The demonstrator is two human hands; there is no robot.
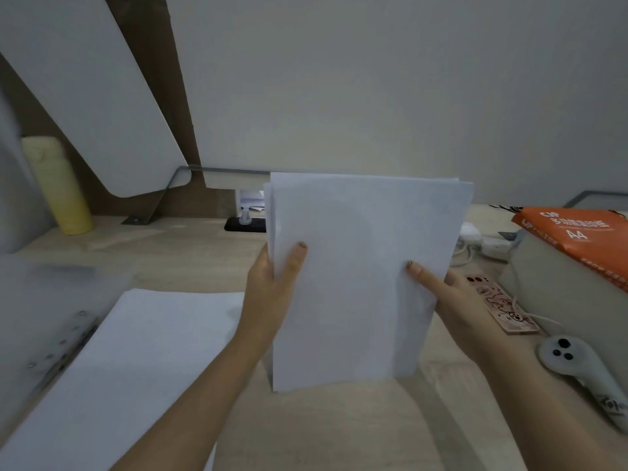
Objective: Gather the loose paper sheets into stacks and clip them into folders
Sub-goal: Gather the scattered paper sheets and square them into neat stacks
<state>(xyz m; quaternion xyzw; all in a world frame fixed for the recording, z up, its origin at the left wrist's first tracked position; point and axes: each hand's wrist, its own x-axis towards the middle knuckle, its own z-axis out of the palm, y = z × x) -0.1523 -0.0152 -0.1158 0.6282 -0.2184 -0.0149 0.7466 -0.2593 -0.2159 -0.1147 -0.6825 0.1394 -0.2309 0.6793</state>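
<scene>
Paper stack [360,277] upright, long axis vertical

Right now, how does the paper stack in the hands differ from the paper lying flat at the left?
The held stack stands upright, gripped by the left hand and right hand; the flat paper lies down, untouched. The held stack's top edges are uneven; the flat paper's edges look even. Both are plain white.

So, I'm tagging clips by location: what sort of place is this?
Likely an office or home study desk: a light wood desktop, an orange A4 paper pack, and a clear clip folder.
</scene>
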